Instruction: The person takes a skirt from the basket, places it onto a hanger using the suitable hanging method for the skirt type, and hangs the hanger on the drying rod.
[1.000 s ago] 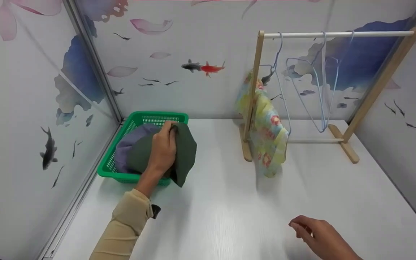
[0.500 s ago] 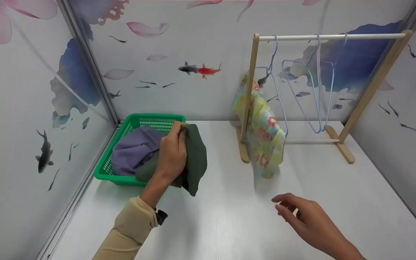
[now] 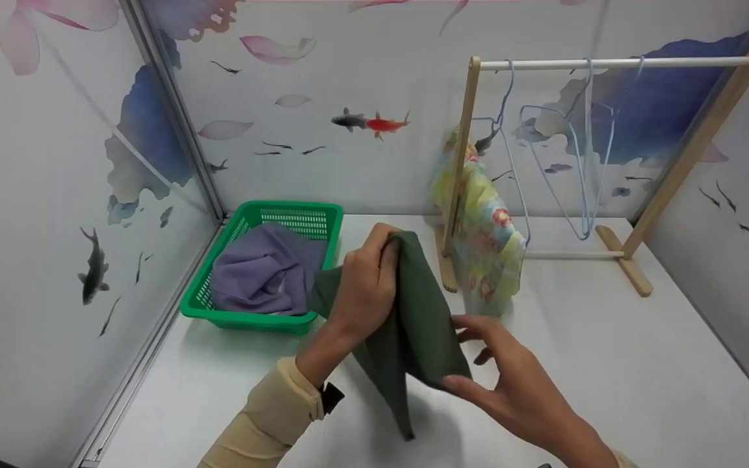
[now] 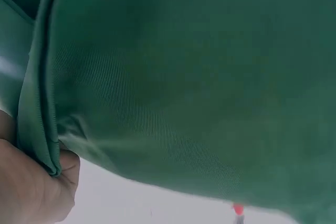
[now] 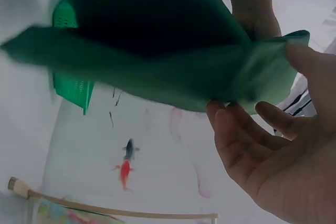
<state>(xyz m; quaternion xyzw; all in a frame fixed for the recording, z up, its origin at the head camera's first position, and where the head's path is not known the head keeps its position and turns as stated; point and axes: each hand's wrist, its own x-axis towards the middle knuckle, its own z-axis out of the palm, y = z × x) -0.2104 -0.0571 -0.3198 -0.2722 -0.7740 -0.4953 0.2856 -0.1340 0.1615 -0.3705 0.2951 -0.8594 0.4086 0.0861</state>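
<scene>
The left hand (image 3: 365,286) pinches the folded dark-green cloth (image 3: 428,318), presumably bearing its weight while the right hand (image 3: 521,380), fingers loosely parted, touches its edge.

The cloth (image 3: 426,318) is plain dark green, the basket (image 3: 244,319) bright green, the hanging fabric (image 3: 488,240) yellow-floral.

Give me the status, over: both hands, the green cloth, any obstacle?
Left hand grips green cloth; right hand at its edge. Cloth hangs over table. Nothing seen blocking the hands.
</scene>
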